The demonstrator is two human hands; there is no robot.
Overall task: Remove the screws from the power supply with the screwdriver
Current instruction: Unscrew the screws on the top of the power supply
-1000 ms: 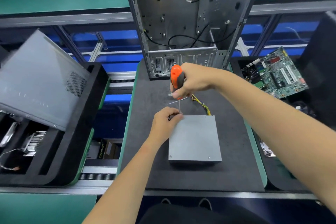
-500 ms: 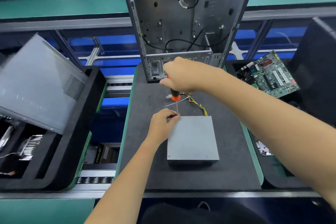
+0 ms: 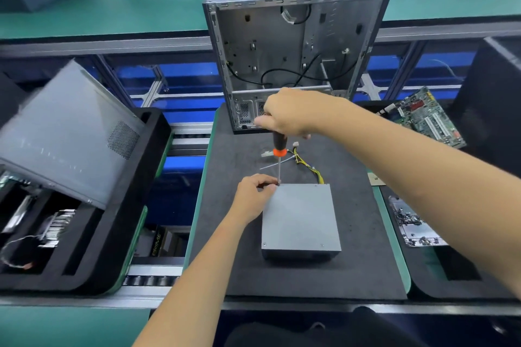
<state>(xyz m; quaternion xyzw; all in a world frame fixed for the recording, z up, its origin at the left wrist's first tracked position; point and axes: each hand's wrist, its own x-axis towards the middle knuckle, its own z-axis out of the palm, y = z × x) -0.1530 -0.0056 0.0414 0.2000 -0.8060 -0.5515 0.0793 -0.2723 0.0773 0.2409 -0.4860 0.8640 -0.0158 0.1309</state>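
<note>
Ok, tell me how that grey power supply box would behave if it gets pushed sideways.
The power supply is a low, flat metal box, so it probably slides rather than tips. The dark mat looks grippy, likely resisting. Its cable bundle is loose and would likely drag behind.

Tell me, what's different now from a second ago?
The right hand has turned over the screwdriver, so the orange handle top is now covered and the shaft stands upright on the power supply corner. The left hand stays pinched at that corner; the power supply has not moved.
</note>
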